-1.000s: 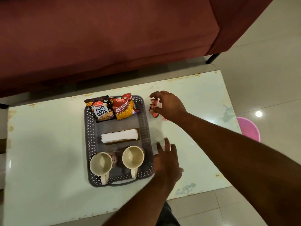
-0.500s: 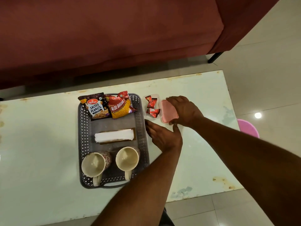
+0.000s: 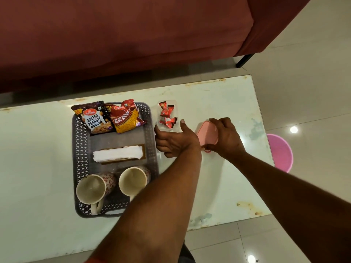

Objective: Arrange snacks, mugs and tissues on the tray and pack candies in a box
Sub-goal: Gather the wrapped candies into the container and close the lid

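A grey perforated tray on the white table holds a salted peanuts packet, an aloo bhujia packet, a stack of white tissues and two cream mugs. Right of the tray, a clear box contains several red-wrapped candies. My left hand hovers just below the box with fingers spread and relaxed, holding nothing. My right hand grips a pink lid, tilted up off the table to the right of the box.
The white table has worn, rusty edges. A maroon sofa runs along the far side. A pink bucket stands on the tiled floor right of the table.
My right hand has lifted the pink lid and carried it to the right, away from the box. My left hand moved up toward the box of candies. The camera view shifted slightly.
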